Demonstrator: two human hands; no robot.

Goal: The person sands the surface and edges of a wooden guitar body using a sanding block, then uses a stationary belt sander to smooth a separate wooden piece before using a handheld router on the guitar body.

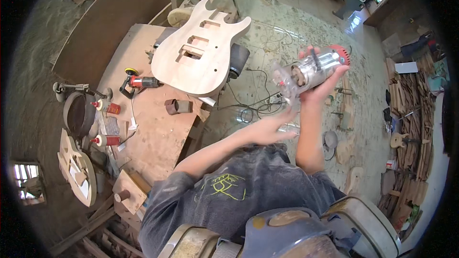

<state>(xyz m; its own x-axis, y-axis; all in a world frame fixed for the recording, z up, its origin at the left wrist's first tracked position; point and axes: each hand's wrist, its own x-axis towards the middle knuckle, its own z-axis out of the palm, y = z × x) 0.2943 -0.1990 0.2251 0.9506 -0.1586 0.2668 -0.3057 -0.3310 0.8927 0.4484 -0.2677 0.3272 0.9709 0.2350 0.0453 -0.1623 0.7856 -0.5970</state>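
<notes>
My right hand [321, 87] is wrapped round a handheld trim router [324, 66] with a silver body, a red vented end and a clear base. The router is raised over the floor, lying nearly sideways with its clear base toward the left. Below it and to the left is my left hand [268, 129], slightly blurred, with its fingers stretched out and nothing seen in it. A pale wooden electric guitar body [205, 64] with routed pickup cavities lies beyond my left forearm, apart from both hands.
A wooden workbench [158, 145] at left carries a red and black polisher [141, 82], a rolled sanding belt [178, 107] and two red glue bottles [109, 107]. Cables [258, 107] trail over the dusty floor. Stacked wood pieces [409, 110] line the right wall.
</notes>
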